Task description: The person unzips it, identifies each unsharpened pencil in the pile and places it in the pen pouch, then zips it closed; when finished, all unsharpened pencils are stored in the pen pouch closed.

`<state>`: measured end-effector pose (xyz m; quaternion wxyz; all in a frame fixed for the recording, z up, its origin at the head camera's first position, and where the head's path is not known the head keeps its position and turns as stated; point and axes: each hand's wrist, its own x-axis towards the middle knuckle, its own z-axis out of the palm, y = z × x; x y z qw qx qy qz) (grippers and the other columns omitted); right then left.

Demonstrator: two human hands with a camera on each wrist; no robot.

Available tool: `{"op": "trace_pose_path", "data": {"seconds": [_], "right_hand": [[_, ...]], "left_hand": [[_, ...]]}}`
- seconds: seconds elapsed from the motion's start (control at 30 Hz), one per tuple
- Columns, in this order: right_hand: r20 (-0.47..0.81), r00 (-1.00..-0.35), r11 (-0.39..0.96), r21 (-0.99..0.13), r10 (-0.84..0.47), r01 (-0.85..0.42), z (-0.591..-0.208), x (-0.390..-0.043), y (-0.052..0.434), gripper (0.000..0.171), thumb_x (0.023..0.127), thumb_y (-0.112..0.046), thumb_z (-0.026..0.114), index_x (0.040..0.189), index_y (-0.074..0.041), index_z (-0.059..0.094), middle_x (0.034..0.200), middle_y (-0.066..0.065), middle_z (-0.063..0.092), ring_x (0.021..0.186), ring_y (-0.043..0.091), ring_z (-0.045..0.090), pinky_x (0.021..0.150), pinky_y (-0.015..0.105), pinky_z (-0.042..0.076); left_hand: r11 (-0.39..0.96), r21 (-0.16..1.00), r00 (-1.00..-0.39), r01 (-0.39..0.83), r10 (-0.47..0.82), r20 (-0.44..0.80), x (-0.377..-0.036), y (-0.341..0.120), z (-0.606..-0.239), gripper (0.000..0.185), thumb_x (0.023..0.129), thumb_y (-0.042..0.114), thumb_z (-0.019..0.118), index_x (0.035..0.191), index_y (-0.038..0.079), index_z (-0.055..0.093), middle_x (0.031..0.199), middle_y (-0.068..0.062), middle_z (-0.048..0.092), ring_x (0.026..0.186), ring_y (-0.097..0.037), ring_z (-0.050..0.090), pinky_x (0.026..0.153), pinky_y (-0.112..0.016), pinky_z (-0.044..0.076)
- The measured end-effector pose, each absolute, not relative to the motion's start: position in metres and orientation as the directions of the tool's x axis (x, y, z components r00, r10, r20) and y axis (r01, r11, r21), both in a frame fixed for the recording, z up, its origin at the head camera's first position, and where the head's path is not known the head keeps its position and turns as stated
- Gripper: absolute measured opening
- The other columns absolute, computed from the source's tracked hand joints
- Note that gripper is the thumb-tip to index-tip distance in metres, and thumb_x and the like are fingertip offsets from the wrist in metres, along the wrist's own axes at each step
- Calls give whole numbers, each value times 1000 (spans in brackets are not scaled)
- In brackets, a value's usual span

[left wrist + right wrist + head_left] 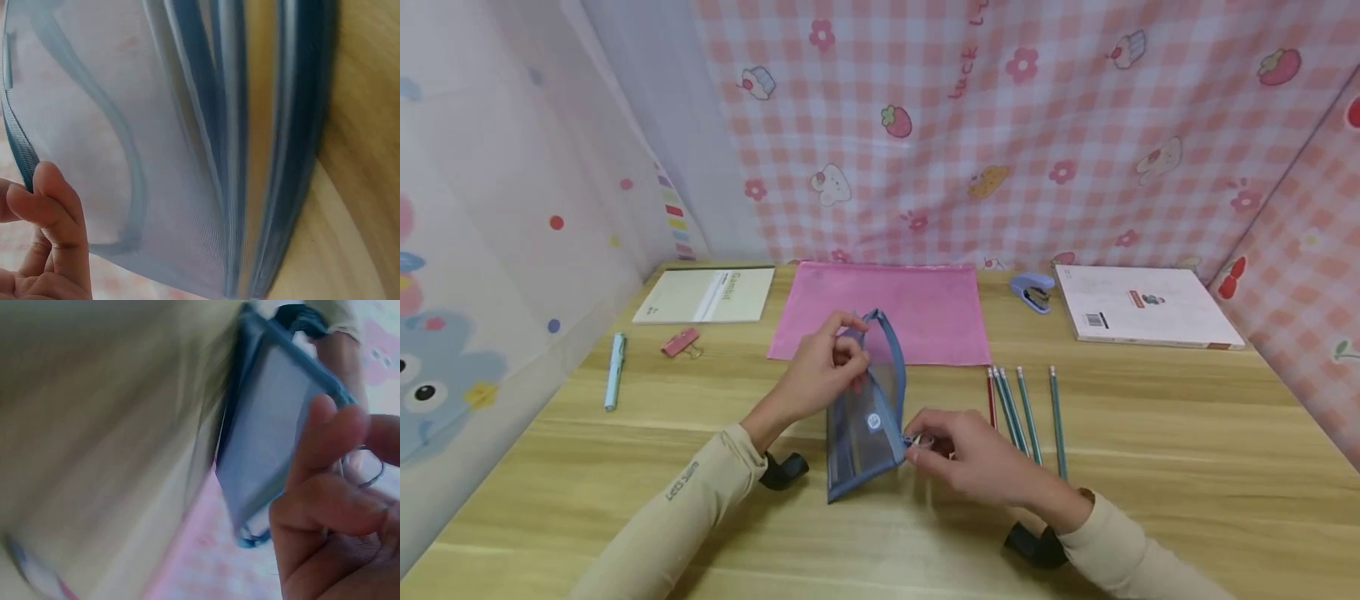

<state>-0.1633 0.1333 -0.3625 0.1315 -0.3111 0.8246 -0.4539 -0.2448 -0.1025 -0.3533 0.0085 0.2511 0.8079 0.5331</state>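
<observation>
A see-through mesh pouch with blue edging (861, 454) is held tilted up over the middle of the table, and its top gapes apart. My left hand (820, 367) pinches the pouch's far upper edge between thumb and fingers, seen also in the left wrist view, where the mesh (175, 125) fills much of the picture. At the near end of the zipper edge, my right hand (973, 458) pinches the zipper end. A thin metal ring (379, 467) shows by those fingers in the right wrist view. Whether anything lies inside the pouch is unclear.
Behind the pouch lies a flat pink pouch (925, 308). Several green pencils (1056, 417) and a red pencil (991, 396) lie right. Farther out are a purple stapler (1028, 287), white book (1142, 308), notebook (662, 296), pink binder clip (680, 342) and light-blue pen (615, 371).
</observation>
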Motion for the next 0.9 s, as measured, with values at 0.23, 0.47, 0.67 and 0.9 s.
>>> {"op": "trace_pose_path", "data": {"seconds": [0.23,0.47,0.67,0.9], "right_hand": [[323,-734,447,-626,-598,-639,-360,-158,121,14,99,-13,61,93,-11,74,80,-1,72,59,-4,50,53,16,46],[226,-785,323,-819,-576,-473,-352,-165,120,7,95,-11,66,91,-16,69,81,0,67,61,2,54,54,20,45],[238,-760,329,-795,-604,-510,-344,-173,113,7,94,-11,67,90,-16,68,84,-2,67,65,3,55,54,21,45],[295,-751,344,-750,-591,-565,-337,-172,102,8,94,-12,69,89,-18,69,85,-4,63,68,2,53,55,21,46]], "left_hand": [[307,864,-871,399,420,253,-243,-104,-357,29,96,1,58,124,3,49,73,-16,67,58,-16,64,58,-28,57],[310,866,-870,394,429,242,-233,-101,-360,31,100,5,53,127,0,40,74,-16,65,59,-15,61,58,-27,54],[470,672,-806,572,474,355,-191,-107,-362,12,94,7,56,105,8,51,75,2,60,65,-6,54,58,-20,47],[663,222,-641,715,494,587,-140,-108,-370,37,78,40,78,94,14,57,99,0,56,88,-10,52,63,-20,48]]}}
